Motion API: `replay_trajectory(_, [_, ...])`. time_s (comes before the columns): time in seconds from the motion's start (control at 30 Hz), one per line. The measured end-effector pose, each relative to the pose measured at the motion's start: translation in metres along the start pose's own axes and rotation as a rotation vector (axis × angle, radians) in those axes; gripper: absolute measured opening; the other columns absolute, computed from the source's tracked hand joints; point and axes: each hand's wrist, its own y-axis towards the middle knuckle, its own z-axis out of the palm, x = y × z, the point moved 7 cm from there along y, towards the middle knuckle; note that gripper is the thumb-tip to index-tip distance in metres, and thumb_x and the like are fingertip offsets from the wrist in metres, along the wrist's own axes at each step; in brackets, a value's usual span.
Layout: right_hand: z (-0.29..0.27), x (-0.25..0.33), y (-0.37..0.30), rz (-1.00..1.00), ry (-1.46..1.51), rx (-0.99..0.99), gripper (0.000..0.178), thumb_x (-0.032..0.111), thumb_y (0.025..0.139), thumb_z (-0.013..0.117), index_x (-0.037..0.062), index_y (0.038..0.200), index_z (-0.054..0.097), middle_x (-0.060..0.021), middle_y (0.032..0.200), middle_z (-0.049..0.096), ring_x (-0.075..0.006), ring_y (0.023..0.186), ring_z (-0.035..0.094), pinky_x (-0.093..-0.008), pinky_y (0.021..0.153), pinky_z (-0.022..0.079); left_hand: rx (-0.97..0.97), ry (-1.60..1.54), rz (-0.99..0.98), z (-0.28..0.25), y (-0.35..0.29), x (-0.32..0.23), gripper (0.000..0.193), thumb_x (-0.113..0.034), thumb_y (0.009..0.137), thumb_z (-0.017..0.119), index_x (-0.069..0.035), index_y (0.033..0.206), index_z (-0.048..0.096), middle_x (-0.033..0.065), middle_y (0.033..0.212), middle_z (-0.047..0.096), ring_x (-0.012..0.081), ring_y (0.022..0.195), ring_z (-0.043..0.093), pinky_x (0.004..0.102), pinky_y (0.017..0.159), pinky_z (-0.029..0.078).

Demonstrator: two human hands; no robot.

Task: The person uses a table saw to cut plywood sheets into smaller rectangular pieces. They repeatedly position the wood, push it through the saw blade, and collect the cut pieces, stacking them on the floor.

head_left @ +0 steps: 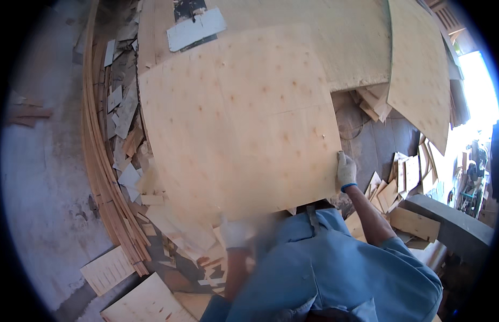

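Observation:
A large pale plywood sheet (244, 123) with brown knots lies before me, its far part over a bigger board. At its right edge, my right hand (346, 170) in a white knitted glove with a blue cuff is closed, thumb along the edge and fingers hidden below. My left hand (237, 234), also in a pale glove, is closed at the near edge toward the left corner. It looks hazy, and its fingers under the sheet cannot be made out.
A larger plywood board (351, 43) lies beyond, with a white rectangular piece (197, 29) near its far left. Long thin wood strips (93, 139) run down the left side. Wood offcuts (128, 107) litter the left; more scraps (389, 196) lie right, near a grey beam (448, 220).

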Motion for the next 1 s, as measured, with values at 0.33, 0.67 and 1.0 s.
replay_trajectory(0.33, [-0.026, 0.043, 0.083, -0.219, -0.131, 0.128, 0.041, 0.034, 0.098, 0.05, -0.0023, 0.102, 0.066, -0.0232, 0.09, 0.069, -0.0296, 0.085, 0.067, -0.0375, 0.078, 0.049, 0.108, -1.233, 0.005, 0.028, -0.006, 0.022, 0.054, -0.041, 0.097, 0.056, -0.007, 0.138, 0.047, 0.0128, 0.139, 0.052, 0.0323, 0.129, 0.049, 0.0537, 0.108, 0.038])
replay_trajectory(0.67, [-0.021, 0.058, 0.07, -0.148, -0.145, 0.043, 0.046, 0.038, 0.096, 0.048, -0.0044, 0.088, 0.064, -0.0278, 0.086, 0.064, -0.0426, 0.084, 0.062, -0.0467, 0.075, 0.045, -0.243, -0.935, 0.027, 0.0, 0.009, 0.024, 0.055, -0.04, 0.097, 0.056, -0.005, 0.138, 0.047, 0.0143, 0.138, 0.054, 0.0326, 0.128, 0.049, 0.0541, 0.108, 0.039])
replay_trajectory(1.0, [0.005, 0.103, 0.09, -0.193, -0.228, -0.051, 0.051, 0.04, 0.095, 0.043, -0.0046, 0.092, 0.066, -0.0293, 0.092, 0.064, -0.0451, 0.092, 0.062, -0.048, 0.083, 0.045, -0.077, -1.087, 0.029, -0.022, 0.069, -0.036, 0.048, -0.03, 0.098, 0.057, -0.004, 0.137, 0.047, 0.0123, 0.138, 0.054, 0.0308, 0.127, 0.051, 0.0476, 0.108, 0.042])
